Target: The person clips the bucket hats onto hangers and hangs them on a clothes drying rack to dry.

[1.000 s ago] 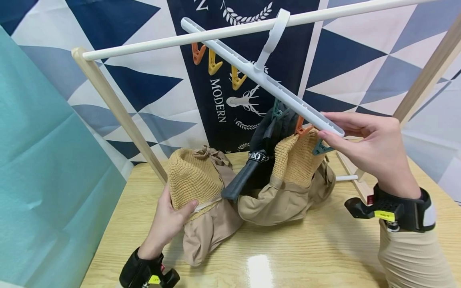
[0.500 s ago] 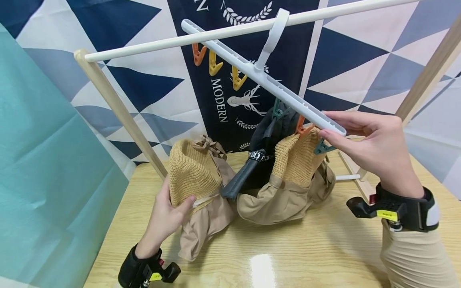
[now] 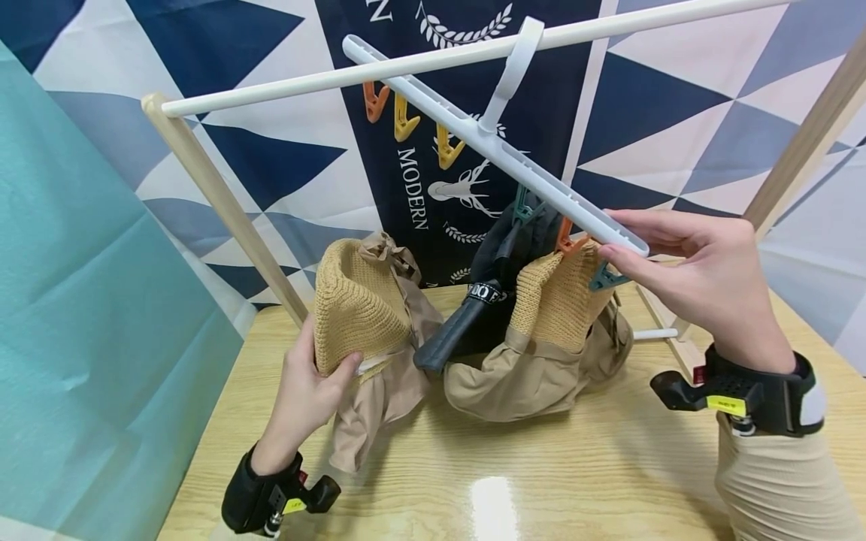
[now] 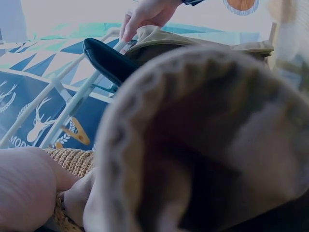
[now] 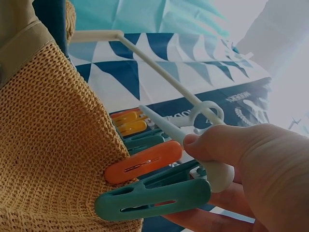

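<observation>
My left hand [image 3: 307, 383] grips a tan sun hat [image 3: 358, 300] with a knitted straw crown, thumb on its pale inner band and fabric brim hanging down. In the left wrist view, the hat's blurred brim [image 4: 120, 145] fills much of the frame. My right hand [image 3: 697, 274] pinches the right end of a pale clip hanger [image 3: 497, 154] hooked over a white rod. Orange [image 5: 145, 162] and green clips [image 5: 154, 199] close on a second straw-and-fabric hat [image 3: 558, 308] below that hand. Beside it, a dark cap-like piece [image 3: 487, 293] hangs from another green clip [image 3: 523, 207].
A wooden rack with a white rod [image 3: 284, 84] stands on a wood-grain table [image 3: 541, 473]. Orange [image 3: 374, 101] and yellow clips [image 3: 406, 120] hang from the hanger's left half. Patterned cloth backs the scene, with a teal sheet [image 3: 101, 323] at left.
My left hand has raised its hat a little, with the brim swinging slightly left and up. The right hand and hanger have stayed nearly in place.
</observation>
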Tool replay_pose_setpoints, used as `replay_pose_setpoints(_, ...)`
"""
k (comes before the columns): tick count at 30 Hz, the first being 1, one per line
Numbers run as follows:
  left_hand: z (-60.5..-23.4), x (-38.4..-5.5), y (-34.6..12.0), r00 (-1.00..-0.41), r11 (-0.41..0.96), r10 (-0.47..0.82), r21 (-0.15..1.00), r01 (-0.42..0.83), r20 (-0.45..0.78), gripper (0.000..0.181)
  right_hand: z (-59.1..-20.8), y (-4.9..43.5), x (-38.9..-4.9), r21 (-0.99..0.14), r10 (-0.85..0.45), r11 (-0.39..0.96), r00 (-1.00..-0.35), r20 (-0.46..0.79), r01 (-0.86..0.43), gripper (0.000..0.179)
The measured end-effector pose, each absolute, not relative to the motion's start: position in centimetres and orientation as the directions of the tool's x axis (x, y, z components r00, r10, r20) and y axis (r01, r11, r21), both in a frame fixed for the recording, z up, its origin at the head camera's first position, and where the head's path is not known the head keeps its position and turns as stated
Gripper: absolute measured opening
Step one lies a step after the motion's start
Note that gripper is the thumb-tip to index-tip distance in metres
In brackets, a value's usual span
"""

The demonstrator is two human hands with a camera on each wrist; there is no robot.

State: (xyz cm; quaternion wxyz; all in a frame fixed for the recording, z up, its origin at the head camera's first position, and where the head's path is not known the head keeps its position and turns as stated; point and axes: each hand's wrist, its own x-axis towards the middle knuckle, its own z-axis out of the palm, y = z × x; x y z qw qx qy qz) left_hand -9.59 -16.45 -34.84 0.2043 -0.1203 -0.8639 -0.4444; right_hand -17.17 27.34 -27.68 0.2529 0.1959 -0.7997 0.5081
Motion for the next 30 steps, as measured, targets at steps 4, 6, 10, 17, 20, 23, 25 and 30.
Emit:
replay_pose_setpoints(4, -34.6, -9.8, -16.6, -0.884, 0.591, 0.015, 0.709, 0.385, 0.467, 0.065, -27.7, 27.3, -17.2, -0.718, -0.053, 0.410, -0.800, 0.597, -0.563, 0.040)
replay_pose_setpoints(6, -34.5, -9.8, -16.6, -0.879, 0.603, 0.013, 0.698, 0.387, 0.476, 0.064, -27.7, 27.3, -17.2, -0.708, -0.056, 0.412, -0.792, 0.608, -0.573, 0.040)
replay_pose_setpoints(10, -34.1, -10.0, -16.8, -0.859, 0.630, 0.013, 0.662, 0.405, 0.513, 0.062, -27.9, 27.3, -17.4, -0.684, -0.068, 0.406, -0.767, 0.638, -0.606, 0.040)
replay_pose_setpoints(17, -33.6, -10.6, -16.9, -0.822, 0.656, 0.033, 0.608, 0.447, 0.568, 0.062, -27.9, 27.5, -17.4, -0.671, -0.069, 0.411, -0.755, 0.652, -0.617, 0.041)
replay_pose_setpoints(20, -33.5, -10.8, -16.8, -0.813, 0.657, 0.040, 0.598, 0.460, 0.581, 0.061, -27.9, 27.5, -17.3, -0.682, -0.069, 0.409, -0.765, 0.640, -0.607, 0.040)
replay_pose_setpoints(23, -33.4, -11.1, -16.7, -0.799, 0.666, 0.051, 0.576, 0.474, 0.599, 0.057, -27.9, 27.5, -17.3, -0.707, -0.064, 0.402, -0.788, 0.613, -0.583, 0.040)
replay_pose_setpoints(25, -33.4, -11.4, -16.7, -0.790, 0.674, 0.058, 0.560, 0.482, 0.610, 0.054, -27.8, 27.5, -17.2, -0.723, -0.061, 0.395, -0.801, 0.595, -0.567, 0.040)
replay_pose_setpoints(30, -33.4, -11.8, -16.7, -0.769, 0.700, 0.070, 0.518, 0.492, 0.635, 0.053, -27.8, 27.5, -17.2, -0.720, -0.067, 0.394, -0.799, 0.598, -0.572, 0.041)
